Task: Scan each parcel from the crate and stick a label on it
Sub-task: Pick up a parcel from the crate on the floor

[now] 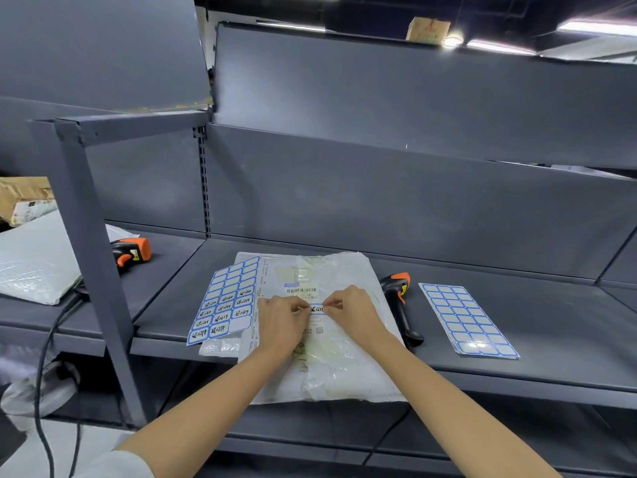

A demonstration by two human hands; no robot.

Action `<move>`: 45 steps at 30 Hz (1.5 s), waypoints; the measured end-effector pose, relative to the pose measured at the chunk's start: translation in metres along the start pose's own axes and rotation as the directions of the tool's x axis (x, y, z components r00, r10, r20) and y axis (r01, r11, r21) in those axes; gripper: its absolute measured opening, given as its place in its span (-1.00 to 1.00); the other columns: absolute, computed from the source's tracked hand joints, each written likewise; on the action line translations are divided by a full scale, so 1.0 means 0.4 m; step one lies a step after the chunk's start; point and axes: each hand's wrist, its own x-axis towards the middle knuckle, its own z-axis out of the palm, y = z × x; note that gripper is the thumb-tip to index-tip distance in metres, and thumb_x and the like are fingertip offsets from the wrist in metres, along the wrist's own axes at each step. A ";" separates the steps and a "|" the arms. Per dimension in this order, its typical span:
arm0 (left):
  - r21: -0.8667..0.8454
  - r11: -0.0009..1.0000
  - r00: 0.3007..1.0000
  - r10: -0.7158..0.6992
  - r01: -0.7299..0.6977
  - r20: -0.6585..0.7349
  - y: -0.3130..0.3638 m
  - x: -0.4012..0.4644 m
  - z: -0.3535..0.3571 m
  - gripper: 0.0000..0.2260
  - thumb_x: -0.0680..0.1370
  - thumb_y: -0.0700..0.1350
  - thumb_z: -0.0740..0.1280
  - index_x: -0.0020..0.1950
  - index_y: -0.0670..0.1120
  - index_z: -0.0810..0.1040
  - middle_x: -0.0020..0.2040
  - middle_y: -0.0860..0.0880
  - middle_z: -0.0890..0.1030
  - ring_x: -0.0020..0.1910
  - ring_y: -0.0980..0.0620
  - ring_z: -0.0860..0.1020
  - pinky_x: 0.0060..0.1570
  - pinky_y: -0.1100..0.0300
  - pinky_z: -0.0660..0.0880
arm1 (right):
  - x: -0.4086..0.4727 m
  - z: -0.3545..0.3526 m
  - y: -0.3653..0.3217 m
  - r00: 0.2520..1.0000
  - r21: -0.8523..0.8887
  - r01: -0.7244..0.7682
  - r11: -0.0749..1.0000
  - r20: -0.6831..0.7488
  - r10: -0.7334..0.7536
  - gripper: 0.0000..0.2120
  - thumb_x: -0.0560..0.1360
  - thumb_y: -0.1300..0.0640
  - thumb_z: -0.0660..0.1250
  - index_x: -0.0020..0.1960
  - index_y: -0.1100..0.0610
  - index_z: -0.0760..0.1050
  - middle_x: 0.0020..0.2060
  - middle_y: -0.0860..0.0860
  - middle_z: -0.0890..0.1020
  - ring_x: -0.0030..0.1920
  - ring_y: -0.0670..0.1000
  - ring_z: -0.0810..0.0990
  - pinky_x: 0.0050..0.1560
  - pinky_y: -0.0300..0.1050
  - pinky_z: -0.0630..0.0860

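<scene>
Both my hands, left hand and right hand, pinch one label over the parcel. Labelling step; next, press it flat beneath the grip.

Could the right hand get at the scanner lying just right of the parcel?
Probably yes: the scanner lies uncovered beside the parcel, close to the right hand, which would first have to release the label.

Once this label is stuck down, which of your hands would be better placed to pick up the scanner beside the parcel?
Probably the right hand: the scanner lies just right of the parcel, close beside it, while the left hand would have to cross over.
</scene>
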 end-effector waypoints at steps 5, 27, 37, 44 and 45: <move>-0.004 1.000 1.000 -0.005 0.005 0.020 0.010 -0.004 -0.008 -0.88 0.52 -0.06 0.37 -0.01 -0.01 0.68 -0.08 0.02 0.68 0.11 -0.07 0.40 -0.12 0.25 0.11 | -0.008 0.003 0.001 0.999 0.014 0.008 1.000 -0.034 -0.007 -0.84 0.52 0.14 0.36 0.06 0.13 0.66 0.04 0.10 0.59 0.06 0.03 0.56 0.11 -0.17 0.49; -0.293 0.805 0.856 -0.485 0.516 0.178 -0.084 -0.089 -0.170 -0.91 0.53 -0.15 0.35 -0.08 -0.13 0.46 -0.14 -0.09 0.55 -0.08 -0.13 0.52 -0.12 0.08 0.47 | -0.144 -0.093 0.141 0.911 0.231 -0.365 0.902 -0.112 0.397 -0.82 0.58 0.10 0.23 -0.15 0.18 0.43 -0.33 0.01 0.44 -0.37 -0.07 0.35 -0.39 -0.22 0.24; -0.436 0.595 0.737 -0.551 0.676 0.391 -0.079 -0.124 -0.162 -0.70 0.51 -0.22 0.41 0.19 -0.31 0.51 0.15 -0.24 0.59 0.10 -0.21 0.57 0.17 -0.04 0.49 | -0.159 -0.103 0.138 0.833 0.524 -0.504 0.687 0.083 0.547 -0.52 0.49 0.07 0.38 -0.39 0.08 0.11 -0.44 0.00 0.18 -0.44 -0.01 0.16 -0.39 -0.16 0.07; -0.510 0.540 0.740 -0.535 0.670 0.407 -0.086 -0.161 -0.143 -0.77 0.54 -0.18 0.38 0.16 -0.17 0.46 0.08 -0.15 0.59 -0.05 -0.11 0.55 0.00 0.02 0.49 | -0.196 -0.138 0.130 0.830 0.748 -0.433 0.504 0.113 0.545 -0.89 0.44 0.20 0.45 -0.22 0.22 0.60 -0.35 0.04 0.64 -0.34 0.03 0.59 -0.35 -0.22 0.51; -0.532 0.524 0.744 -0.528 0.665 0.409 -0.084 -0.168 -0.141 -0.77 0.54 -0.19 0.38 0.16 -0.17 0.45 0.08 -0.14 0.60 -0.07 -0.10 0.56 -0.04 0.02 0.49 | -0.203 -0.144 0.131 0.839 0.763 -0.415 0.497 0.109 0.533 -0.93 0.45 0.19 0.45 -0.15 0.20 0.62 -0.26 0.06 0.67 -0.26 0.06 0.63 -0.26 -0.16 0.57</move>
